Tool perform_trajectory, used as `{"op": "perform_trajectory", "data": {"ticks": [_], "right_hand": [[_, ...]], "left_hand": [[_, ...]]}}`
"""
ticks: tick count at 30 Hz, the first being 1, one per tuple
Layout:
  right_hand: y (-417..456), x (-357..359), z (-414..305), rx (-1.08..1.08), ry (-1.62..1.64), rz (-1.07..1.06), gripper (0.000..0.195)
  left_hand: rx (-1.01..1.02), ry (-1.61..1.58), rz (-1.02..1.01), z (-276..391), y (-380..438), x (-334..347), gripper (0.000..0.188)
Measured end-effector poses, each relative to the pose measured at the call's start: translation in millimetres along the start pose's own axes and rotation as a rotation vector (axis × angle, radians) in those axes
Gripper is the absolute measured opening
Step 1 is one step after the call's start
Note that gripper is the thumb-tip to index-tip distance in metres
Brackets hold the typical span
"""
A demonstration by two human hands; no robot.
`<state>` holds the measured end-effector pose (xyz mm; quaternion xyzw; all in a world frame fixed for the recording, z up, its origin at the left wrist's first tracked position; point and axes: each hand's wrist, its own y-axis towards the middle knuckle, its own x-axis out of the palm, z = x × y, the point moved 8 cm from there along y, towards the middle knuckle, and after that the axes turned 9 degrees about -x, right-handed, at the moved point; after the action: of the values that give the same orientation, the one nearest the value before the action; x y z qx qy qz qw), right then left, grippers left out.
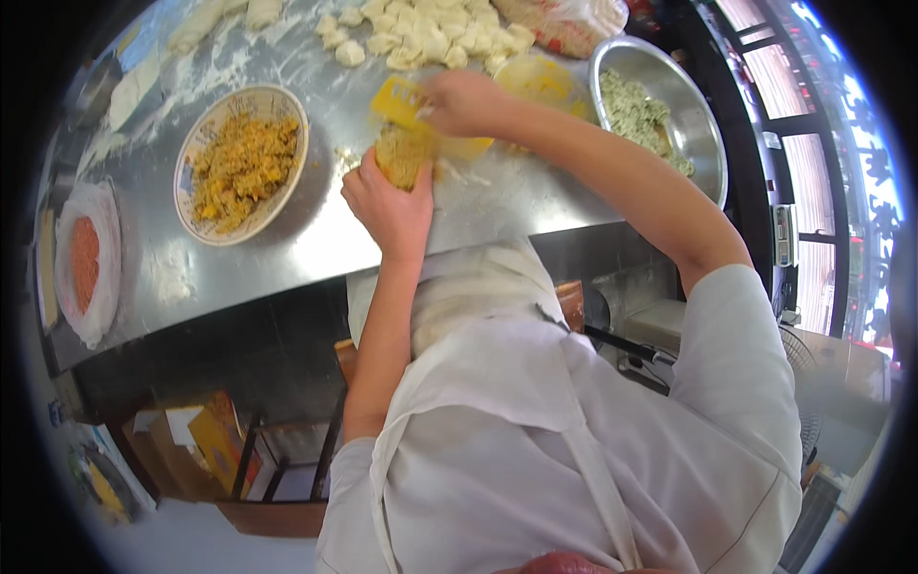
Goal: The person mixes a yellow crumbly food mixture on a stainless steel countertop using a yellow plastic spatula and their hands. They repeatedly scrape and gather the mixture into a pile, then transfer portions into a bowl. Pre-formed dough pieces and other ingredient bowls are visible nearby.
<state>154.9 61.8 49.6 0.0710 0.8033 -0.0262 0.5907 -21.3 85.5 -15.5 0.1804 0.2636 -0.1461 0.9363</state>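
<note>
My left hand [391, 208] is wrapped around a yellow-brown piece [403, 161] just above the steel table; blur hides what exactly it is. In my right hand [466, 104] is a yellow plastic tool with slots [396, 100], held over the top of that piece and blurred by motion. Under the right wrist shows the edge of another yellow thing [470, 148], mostly covered. Left of my hands stands a patterned bowl [301, 154] of chunky orange-brown filling [244, 168]. Past my right forearm lies a shallow bowl smeared with yellow filling [541, 80].
Small dough pieces [430, 32] are heaped at the far side of the floured steel table [330, 237]. A steel bowl [699, 107] of pale green filling stands right. Far left is a plastic-lined container [107, 251] of pink mince. Dough rolls [193, 25] lie top left.
</note>
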Motion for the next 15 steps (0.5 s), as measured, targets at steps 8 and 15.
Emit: {"op": "perform_trajectory", "data": {"ticks": [8, 15], "right_hand": [[-59, -33, -22, 0.267, 0.135, 0.035, 0.03], [-47, -8, -30, 0.172, 0.097, -0.053, 0.023]], "left_hand": [[-0.065, -0.02, -0.14, 2, -14, -8, 0.077], [-0.01, 0.057, -0.231, 4, -2, 2, 0.083]]}}
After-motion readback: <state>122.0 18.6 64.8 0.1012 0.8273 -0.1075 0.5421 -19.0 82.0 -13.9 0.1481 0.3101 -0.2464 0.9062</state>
